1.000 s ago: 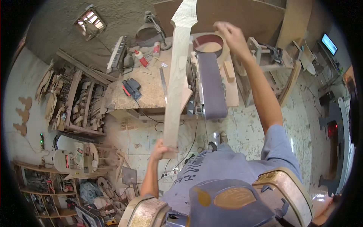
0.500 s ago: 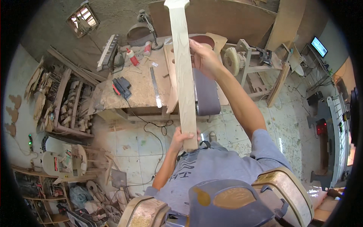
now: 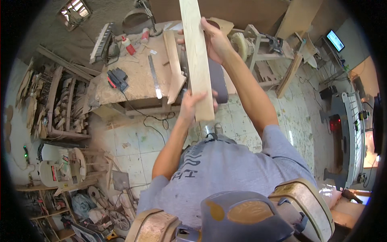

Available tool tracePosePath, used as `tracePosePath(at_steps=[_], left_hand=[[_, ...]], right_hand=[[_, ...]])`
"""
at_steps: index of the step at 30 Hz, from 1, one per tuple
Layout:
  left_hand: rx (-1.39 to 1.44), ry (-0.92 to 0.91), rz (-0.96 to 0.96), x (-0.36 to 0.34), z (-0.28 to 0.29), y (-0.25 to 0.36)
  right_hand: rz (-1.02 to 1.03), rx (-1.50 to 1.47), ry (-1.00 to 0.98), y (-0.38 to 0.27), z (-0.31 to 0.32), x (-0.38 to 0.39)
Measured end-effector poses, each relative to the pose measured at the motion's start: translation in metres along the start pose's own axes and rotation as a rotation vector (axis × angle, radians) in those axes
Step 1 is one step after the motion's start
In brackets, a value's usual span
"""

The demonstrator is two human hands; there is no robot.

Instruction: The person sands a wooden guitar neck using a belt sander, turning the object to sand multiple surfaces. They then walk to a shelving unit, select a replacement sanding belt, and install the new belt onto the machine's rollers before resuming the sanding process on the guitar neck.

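Observation:
A long pale wooden board (image 3: 196,60) stretches away from me, its far end cut off by the top of the view. Close to its near end, my left hand (image 3: 188,105) is closed round it, the thumb across the top face and fingertips showing at the right edge. Farther up, my right hand (image 3: 217,40) grips the board from the right, with some fingers emerging beyond its left edge. Beneath the board and my right arm, a dark belt sander (image 3: 219,82) is partly hidden. An angled wooden piece (image 3: 174,66) lies on the bench just left of the board.
On the dusty bench (image 3: 109,90) lie a steel ruler (image 3: 154,76), a red and black power tool (image 3: 117,78) and a red-capped glue bottle (image 3: 128,46). A cable (image 3: 151,126) trails over the tiled floor. Offcuts fill a wooden rack (image 3: 66,109) at left; a machine stand (image 3: 262,54) is at right.
The board has shifted away from my body, and its flared far end has left the view. Both hands have moved forward with it, still gripping. The whole view has shifted slightly.

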State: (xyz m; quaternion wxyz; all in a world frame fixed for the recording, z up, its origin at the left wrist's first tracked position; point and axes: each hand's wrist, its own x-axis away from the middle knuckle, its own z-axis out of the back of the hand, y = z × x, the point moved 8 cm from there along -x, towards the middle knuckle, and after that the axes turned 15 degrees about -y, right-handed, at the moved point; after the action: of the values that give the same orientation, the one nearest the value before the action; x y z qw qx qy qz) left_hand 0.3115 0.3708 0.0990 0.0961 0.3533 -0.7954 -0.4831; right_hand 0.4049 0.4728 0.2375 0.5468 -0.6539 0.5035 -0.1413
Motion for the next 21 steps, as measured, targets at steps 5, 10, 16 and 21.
tracePosePath(at_steps=[5, 10, 16, 21], left_hand=[[0.206, -0.092, -0.041, -0.037, -0.014, 0.011], [0.211, -0.095, -0.078, -0.053, -0.019, 0.018], [0.213, -0.122, -0.078, -0.066, -0.026, 0.022], [-0.205, 0.120, -0.099, -0.071, 0.026, 0.043]], right_hand=[[0.063, -0.182, 0.152, 0.002, 0.030, -0.006], [0.034, -0.097, 0.100, -0.001, 0.039, -0.015], [0.055, -0.081, 0.063, 0.000, 0.059, -0.030], [0.069, 0.213, 0.154, -0.013, 0.067, -0.035]])
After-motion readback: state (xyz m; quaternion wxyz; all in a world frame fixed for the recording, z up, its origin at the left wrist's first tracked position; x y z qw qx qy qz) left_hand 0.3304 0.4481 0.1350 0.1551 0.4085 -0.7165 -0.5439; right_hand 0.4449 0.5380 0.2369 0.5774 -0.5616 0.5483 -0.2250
